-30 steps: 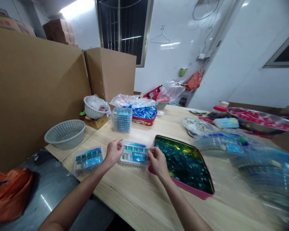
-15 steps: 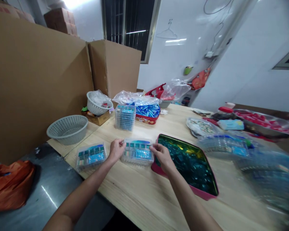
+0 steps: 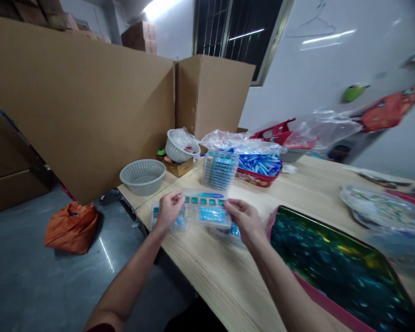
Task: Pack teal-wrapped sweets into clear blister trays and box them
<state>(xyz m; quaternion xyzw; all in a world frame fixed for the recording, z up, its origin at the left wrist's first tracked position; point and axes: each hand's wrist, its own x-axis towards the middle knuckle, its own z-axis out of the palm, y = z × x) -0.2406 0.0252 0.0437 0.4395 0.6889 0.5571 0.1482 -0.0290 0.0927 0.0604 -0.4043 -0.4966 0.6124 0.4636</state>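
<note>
The clear plastic tray (image 3: 194, 214) is sitting near the middle of the frame, seemingly raised over the table (image 3: 193, 267), though the gap beneath it is hard to judge. The left hand (image 3: 169, 210) is pinching its upper left end, thumb and fingers drawn close on the rim, while the right hand (image 3: 246, 220) is gripping the opposite end just as narrowly. Inside, a row of teal squares (image 3: 203, 201) is running below a blue pen-shaped piece (image 3: 207, 195), and a blue packet (image 3: 212, 214) is filling much of the lower part. By its look, the tray is weighing little and its thin moulded wall is probably flexing under a hard squeeze, so a light pinch at both short ends is likely serving better than pressure on the middle. The smooth plastic is looking a bit slippery, and the small squares are probably relying on a level hold if they are lying loose, which the blur is hiding. Another tray (image 3: 183, 226) is lying partly behind the left hand, and a stack of similar trays (image 3: 220, 171) is standing farther up the frame, just above centre
</note>
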